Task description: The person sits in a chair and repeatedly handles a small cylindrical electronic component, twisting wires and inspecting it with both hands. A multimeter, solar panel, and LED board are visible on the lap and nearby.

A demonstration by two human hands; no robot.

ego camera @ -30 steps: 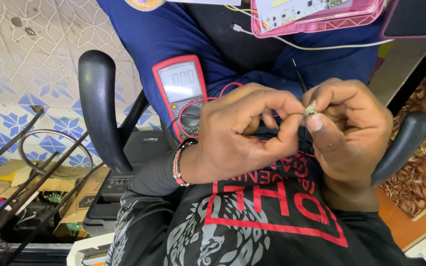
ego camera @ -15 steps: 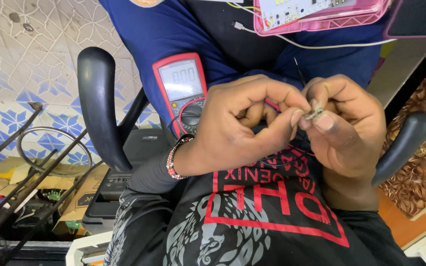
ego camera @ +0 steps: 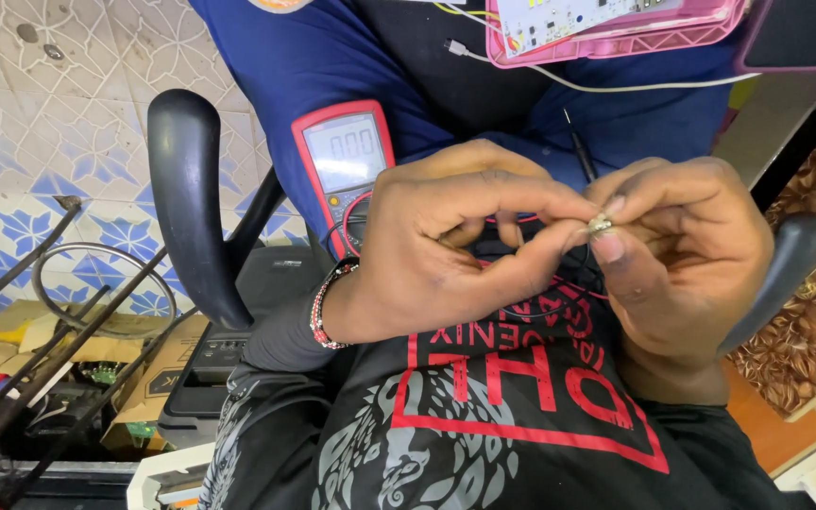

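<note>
Head view looks down at two hands held close together over a lap. One tiny silver metal part (ego camera: 601,225) sits right between them, touching both. The left hand (ego camera: 446,250) is curled, and its thumb and first finger squeeze the tiny part from the left. The right hand (ego camera: 687,255) is curled too, and its thumb and fingertip press on the same part from the right. The part is too small to tell what it is.

One red meter (ego camera: 342,165) with a grey screen lies on the lap just behind the left hand. One thin black probe (ego camera: 580,151) sticks up behind the two hands. One beaded bracelet (ego camera: 321,307) goes around the left wrist. Two black chair arms show, one on the left (ego camera: 186,198) and one on the right (ego camera: 786,260). One pink tray (ego camera: 635,38) holding one white board is at the top. One white wire (ego camera: 597,87) runs below it.
</note>
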